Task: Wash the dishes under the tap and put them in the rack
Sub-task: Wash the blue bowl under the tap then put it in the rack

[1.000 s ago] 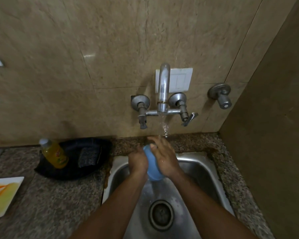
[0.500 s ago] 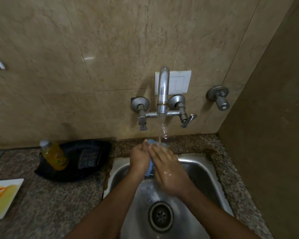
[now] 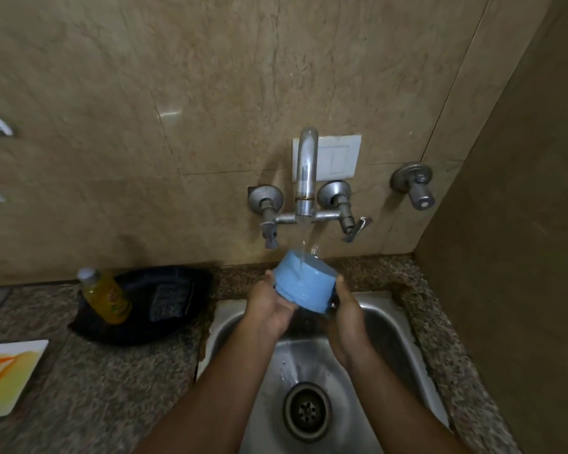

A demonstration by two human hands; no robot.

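Note:
A light blue cup (image 3: 304,285) is held on its side over the steel sink (image 3: 404,326), directly under the running tap (image 3: 305,172). Water from the spout hits the cup's upper wall. My left hand (image 3: 269,304) grips the cup's left end and my right hand (image 3: 345,306) grips its right end, which hides the rim and any handle. The dish rack is not in view.
A black tray (image 3: 138,326) on the granite counter holds a yellow soap bottle (image 3: 107,296) and a dark scrub pad (image 3: 169,301). A white and orange plate (image 3: 7,375) lies at the left edge. A side wall stands close on the right. The drain (image 3: 307,411) is below my hands.
Both hands were pressed over the cup, rubbing it. They have slid apart to its two ends, and the cup now lies exposed sideways under the stream.

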